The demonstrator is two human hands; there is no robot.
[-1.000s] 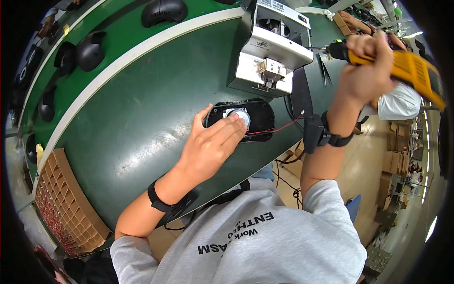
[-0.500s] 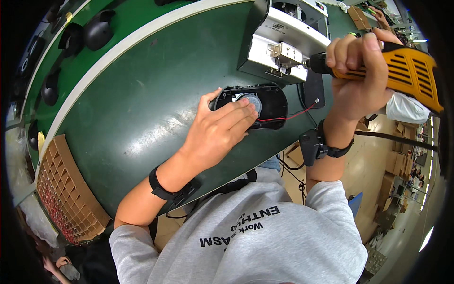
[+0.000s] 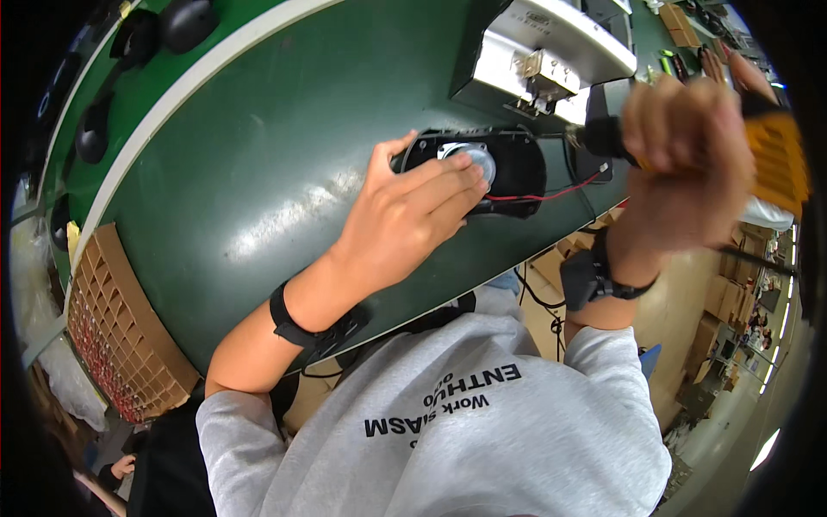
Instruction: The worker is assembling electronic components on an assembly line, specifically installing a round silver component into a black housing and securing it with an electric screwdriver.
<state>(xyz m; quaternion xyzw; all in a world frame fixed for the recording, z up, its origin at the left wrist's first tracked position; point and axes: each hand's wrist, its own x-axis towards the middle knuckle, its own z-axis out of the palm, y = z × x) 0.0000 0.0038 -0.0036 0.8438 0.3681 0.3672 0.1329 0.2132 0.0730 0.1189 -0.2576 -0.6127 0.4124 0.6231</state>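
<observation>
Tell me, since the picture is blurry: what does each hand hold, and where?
Right hand grips the orange driver by its body; left hand presses the speaker.

Factory assembly line. Long green conveyor (image 3: 258, 112) with white edge stripe, black housings (image 3: 185, 19) queued along it upper left, divider carton (image 3: 116, 336) lower left, stacked boxes (image 3: 732, 302) on the floor at right.
</observation>
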